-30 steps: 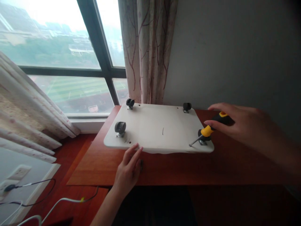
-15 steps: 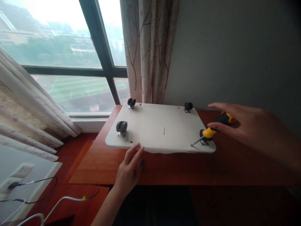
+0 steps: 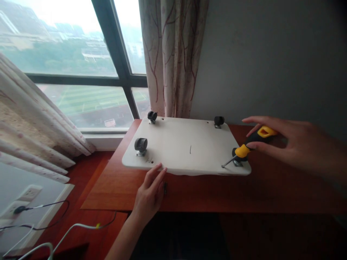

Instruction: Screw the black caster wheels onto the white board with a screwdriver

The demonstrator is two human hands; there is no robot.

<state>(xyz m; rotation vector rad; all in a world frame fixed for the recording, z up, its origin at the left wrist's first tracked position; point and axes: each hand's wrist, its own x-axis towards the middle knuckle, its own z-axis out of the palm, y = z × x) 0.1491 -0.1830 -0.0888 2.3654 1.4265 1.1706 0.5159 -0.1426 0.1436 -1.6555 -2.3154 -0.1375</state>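
A white board [image 3: 173, 141] lies flat on the wooden table, its black casters pointing up. My right hand [image 3: 284, 141] holds a yellow-and-black screwdriver [image 3: 242, 150] with thumb and fingers around the handle. The shaft slants down to the left, and its tip meets the board near the front right corner, beside the caster [image 3: 238, 155] there. My left hand [image 3: 150, 191] rests index and middle fingertips on the board's front edge, fingers stretched out. A small dark piece [image 3: 165, 187] shows by its curled lower fingers; whether it is held or lying on the table, I cannot tell.
More casters stand at the front left [image 3: 141, 145], back left [image 3: 152, 116] and back right [image 3: 218, 121] corners. The wooden table [image 3: 195, 195] carries the board. Behind are a window, patterned curtains [image 3: 170, 54] and a grey wall. Cables [image 3: 76, 226] run at lower left from a socket.
My right hand's fingers have shifted slightly on the screwdriver handle, showing more of its yellow end. The tip stays at the same corner. The left hand keeps its place, and the view has shifted a little.
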